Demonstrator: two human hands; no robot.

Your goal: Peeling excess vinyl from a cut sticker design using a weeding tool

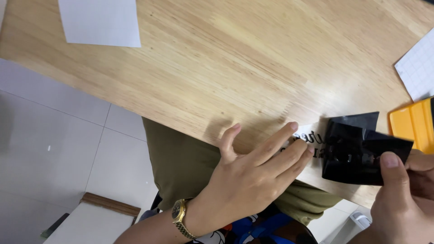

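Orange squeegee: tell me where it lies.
In the head view the orange squeegee lies at the table's right edge, beside the black film and below a gridded sheet.

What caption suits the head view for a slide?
Left hand presses a white lettered sheet on the wooden table while right hand peels glossy black film.

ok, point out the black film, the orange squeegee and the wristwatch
black film (357,151), head view, middle of the glossy sheet
orange squeegee (412,129), head view, its flat orange face
wristwatch (179,212), head view, the gold case on the left wrist
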